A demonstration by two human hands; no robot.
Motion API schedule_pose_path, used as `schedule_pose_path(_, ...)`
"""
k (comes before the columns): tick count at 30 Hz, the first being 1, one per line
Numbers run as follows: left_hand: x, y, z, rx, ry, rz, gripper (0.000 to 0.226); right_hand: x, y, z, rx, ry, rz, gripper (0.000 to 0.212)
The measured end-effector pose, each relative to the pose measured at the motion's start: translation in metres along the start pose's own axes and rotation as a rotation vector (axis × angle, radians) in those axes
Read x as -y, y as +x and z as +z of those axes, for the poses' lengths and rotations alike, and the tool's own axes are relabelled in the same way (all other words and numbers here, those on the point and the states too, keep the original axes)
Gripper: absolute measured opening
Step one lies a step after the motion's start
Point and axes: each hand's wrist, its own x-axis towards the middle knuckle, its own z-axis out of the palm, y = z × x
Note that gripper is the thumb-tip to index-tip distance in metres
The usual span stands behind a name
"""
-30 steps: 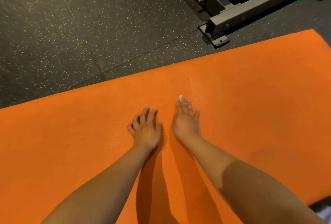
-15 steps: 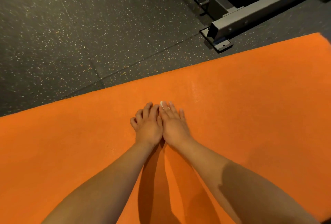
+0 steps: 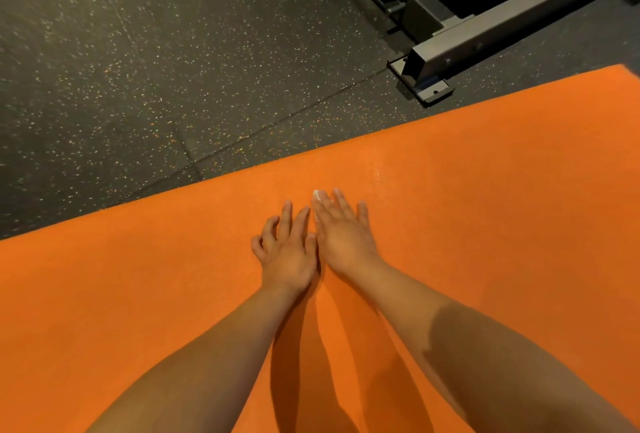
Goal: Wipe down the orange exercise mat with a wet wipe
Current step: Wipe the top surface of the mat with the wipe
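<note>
The left hand (image 3: 287,254) and right hand (image 3: 343,236), apart a second ago, now rest open and touching on the mat (image 3: 485,190). A white bit, maybe the wipe (image 3: 317,195), peeks from under the right one, so I think the wiping goes on.

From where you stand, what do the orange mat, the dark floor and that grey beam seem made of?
Orange mat: probably foam or vinyl, matte, finely pebbled.
Floor: likely rubber tile, dark with pale flecks and seams.
Grey beam: seemingly painted metal, square-edged, on a foot plate.
</note>
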Motion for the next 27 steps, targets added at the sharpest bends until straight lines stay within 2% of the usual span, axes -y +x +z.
schedule_pose_path(4,-0.005,0.0,-0.002,-0.008,-0.01,-0.005,0.051,-0.022,0.005,-0.012,-0.068,0.004,0.263,0.058)
schedule_pose_path(6,-0.006,0.0,-0.003,-0.026,-0.041,-0.035,0.05,-0.005,0.005,-0.009,-0.033,0.041,0.221,0.062)
schedule_pose_path(8,-0.006,0.001,-0.003,-0.052,-0.065,-0.043,0.049,0.012,0.003,0.0,0.022,0.066,0.074,0.067)
schedule_pose_path(11,-0.005,0.007,-0.009,-0.089,-0.049,-0.043,0.052,0.0,0.005,0.0,0.024,0.058,-0.08,0.057)
schedule_pose_path(13,-0.005,0.014,-0.013,-0.101,-0.027,-0.054,0.055,-0.019,0.01,-0.007,-0.036,0.028,-0.022,0.054)
schedule_pose_path(16,-0.007,0.022,-0.014,-0.099,0.016,-0.055,0.054,-0.038,0.02,-0.015,-0.123,0.085,0.258,0.055)
schedule_pose_path(17,-0.008,0.023,-0.014,-0.099,0.018,-0.062,0.054,-0.034,0.021,-0.016,-0.128,0.09,0.293,0.056)
schedule_pose_path(19,-0.009,0.025,-0.012,-0.107,0.004,-0.084,0.054,-0.011,0.019,-0.009,-0.08,0.11,0.226,0.062)
schedule_pose_path(21,-0.01,0.03,-0.014,-0.121,-0.023,-0.102,0.053,0.01,0.014,-0.001,-0.026,0.117,0.066,0.061)
schedule_pose_path(24,-0.014,0.037,-0.017,-0.169,-0.006,-0.083,0.05,-0.004,0.02,-0.005,-0.011,0.046,-0.067,0.055)
schedule_pose_path(25,-0.016,0.039,-0.018,-0.174,0.014,-0.073,0.049,-0.016,0.025,-0.009,-0.025,0.012,-0.044,0.055)
schedule_pose_path(27,-0.022,0.047,-0.02,-0.148,0.013,-0.101,0.05,-0.037,0.034,-0.019,-0.086,0.015,0.132,0.06)
